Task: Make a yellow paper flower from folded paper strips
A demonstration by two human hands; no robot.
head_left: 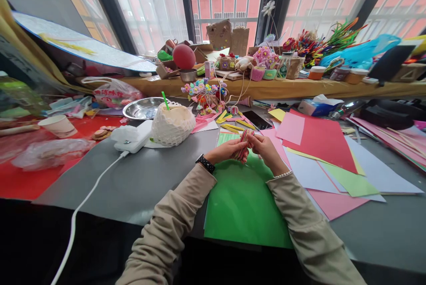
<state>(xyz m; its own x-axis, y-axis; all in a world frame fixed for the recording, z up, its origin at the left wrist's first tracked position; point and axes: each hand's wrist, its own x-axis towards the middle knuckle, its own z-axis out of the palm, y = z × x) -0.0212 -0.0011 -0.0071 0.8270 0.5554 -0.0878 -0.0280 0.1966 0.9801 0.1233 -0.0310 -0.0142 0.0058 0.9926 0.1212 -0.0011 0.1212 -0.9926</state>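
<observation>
Over a green sheet (pixel 246 205), my left hand (pixel 223 152) and my right hand (pixel 266 151) meet. Between them is a small bundle of thin red, pink and white layers (pixel 245 137), which looks like folded paper. My left fingers wrap round its lower left side, while the right thumb and fingers pinch its upper right edge. Part of the bundle is hidden by my fingers. Just beyond my hands lie several yellow paper strips (pixel 233 128) and a dark phone (pixel 255 120).
Coloured paper sheets (pixel 319 143) overlap on the right. To the left stand a netted coconut (pixel 173 124) with a green straw, a metal dish (pixel 141 108), a white power bank (pixel 138 136) with a cable (pixel 89 194), and a paper cup (pixel 58 126). Crafts crowd the back ledge (pixel 293 87).
</observation>
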